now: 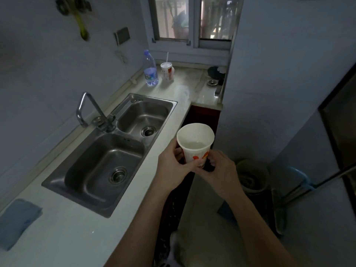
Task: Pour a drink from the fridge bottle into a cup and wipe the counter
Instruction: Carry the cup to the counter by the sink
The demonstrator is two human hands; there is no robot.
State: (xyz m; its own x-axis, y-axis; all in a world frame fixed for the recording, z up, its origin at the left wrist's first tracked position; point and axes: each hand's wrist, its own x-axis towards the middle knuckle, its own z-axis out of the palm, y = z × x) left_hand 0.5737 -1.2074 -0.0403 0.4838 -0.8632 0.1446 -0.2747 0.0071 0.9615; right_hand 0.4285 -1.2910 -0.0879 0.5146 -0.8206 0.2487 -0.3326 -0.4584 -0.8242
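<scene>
Our left hand (173,166) and right hand (219,170) both grip the cup (192,156) low, probably steadying the drink (194,145) above our fingers.

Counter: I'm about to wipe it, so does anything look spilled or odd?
A pale smeary patch lies on the counter past the sink, near the bottle; spill or window glare, I cannot tell. Nothing drips from the cup.

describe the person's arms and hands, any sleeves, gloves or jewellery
The left hand and right hand are ungloved, with no ring, watch or bracelet visible. Both are bare all the way up to the frame's edge, with no sleeves showing.
</scene>
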